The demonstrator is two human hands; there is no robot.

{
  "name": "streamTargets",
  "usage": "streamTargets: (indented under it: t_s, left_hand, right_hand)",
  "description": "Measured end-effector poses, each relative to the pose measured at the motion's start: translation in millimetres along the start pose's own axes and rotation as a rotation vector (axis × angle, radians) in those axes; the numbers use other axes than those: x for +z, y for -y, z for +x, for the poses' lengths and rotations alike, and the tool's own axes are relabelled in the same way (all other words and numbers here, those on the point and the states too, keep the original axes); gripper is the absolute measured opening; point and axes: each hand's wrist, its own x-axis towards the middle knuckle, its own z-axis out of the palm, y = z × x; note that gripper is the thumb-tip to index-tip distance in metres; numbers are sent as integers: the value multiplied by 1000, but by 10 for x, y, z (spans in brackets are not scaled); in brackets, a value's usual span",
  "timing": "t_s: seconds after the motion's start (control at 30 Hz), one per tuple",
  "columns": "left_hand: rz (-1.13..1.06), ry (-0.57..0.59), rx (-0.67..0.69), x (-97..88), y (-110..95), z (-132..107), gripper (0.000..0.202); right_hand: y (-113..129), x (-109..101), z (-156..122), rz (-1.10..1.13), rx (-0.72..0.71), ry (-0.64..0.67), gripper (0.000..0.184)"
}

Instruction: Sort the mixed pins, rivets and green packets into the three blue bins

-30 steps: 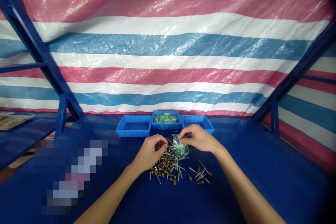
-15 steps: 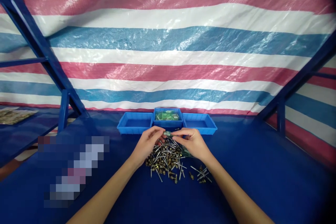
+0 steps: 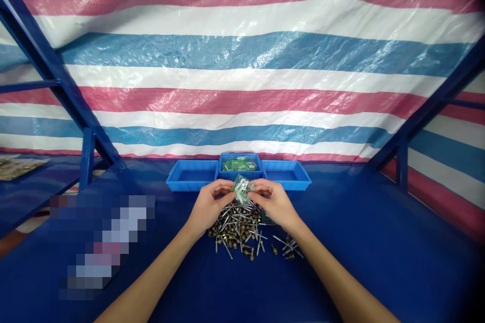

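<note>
Between my two hands is a small clear plastic bag (image 3: 242,189) with a greenish tint, its contents too small to make out. My left hand (image 3: 209,206) pinches the bag's left edge between thumb and fingers. On the opposite edge, the thumb and fingers of my right hand (image 3: 273,203) are closed. Just below the bag lies a heap of brass-coloured fasteners and silver pins (image 3: 237,229), partly hidden by my hands. A few loose pins and fasteners (image 3: 290,247) lie right of the heap, near my right forearm.
Behind my hands stand a left blue tray (image 3: 193,187), a middle blue bin (image 3: 240,155) holding green packets (image 3: 238,164), and a right blue tray (image 3: 287,186). Blue metal frame bars (image 3: 85,121) rise at both sides. A pixelated patch (image 3: 109,242) covers something on the table's left.
The bag, earlier seen nearly edge-on, now faces me and spreads wider between my hands. My view has shifted slightly. The heap looks unchanged.
</note>
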Motion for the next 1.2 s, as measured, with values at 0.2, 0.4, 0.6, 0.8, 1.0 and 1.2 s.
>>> streamTargets:
  t_s: [0.2, 0.4, 0.6, 0.8, 1.0, 1.2]
  left_hand:
    - [64, -35, 67, -27, 20, 13, 11]
    - [38, -61, 63, -15, 36, 18, 16]
    - [111, -111, 24, -29, 31, 26, 20]
    - [278, -12, 76, 25, 22, -30, 7]
    - [395, -9, 149, 39, -52, -62, 5]
    - [453, 10, 191, 41, -67, -63, 6]
  right_hand:
    - [13, -9, -4, 7, -25, -38, 16]
    - [102, 59, -44, 355, 125, 10, 18]
    - [278, 39, -16, 403, -122, -296, 32]
    - [531, -26, 237, 266, -422, -535, 44]
    - [234, 18, 497, -255, -174, -219, 33]
    - [229, -139, 251, -635, -93, -19, 23]
